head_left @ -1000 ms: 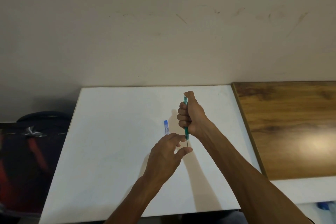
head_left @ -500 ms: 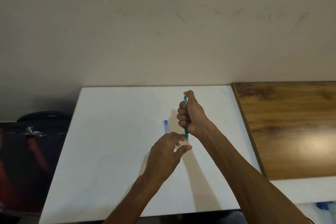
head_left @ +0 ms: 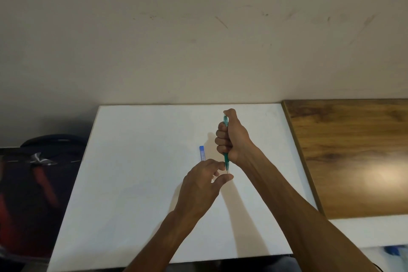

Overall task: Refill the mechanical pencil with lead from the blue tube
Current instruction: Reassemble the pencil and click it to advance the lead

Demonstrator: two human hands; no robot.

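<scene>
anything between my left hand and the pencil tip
Nothing visible. The left hand has its fingertips right at the tip of the pencil, which the right hand grips upright. The blue tube lies off to the side.

So colour-wise it's a pretty muted scene: the table [head_left: 136, 183] is plain flat white with no pattern at all. Sitting on it is the tube [head_left: 202, 153], a bright blue with a paler label patch toward its near end. Just right of the tube there's the mechanical pencil [head_left: 226, 157], a see-through teal green with a thin dark tip. To the right of the table is a wooden surface [head_left: 353, 157] in warm brown with darker streaky grain and a pale glare spot. Behind the table the wall [head_left: 198, 40] is off-white beige with a few faint dark scuffs. Left of the table is something black and blurry [head_left: 33, 194] with red streaks and a bit of white.
</scene>
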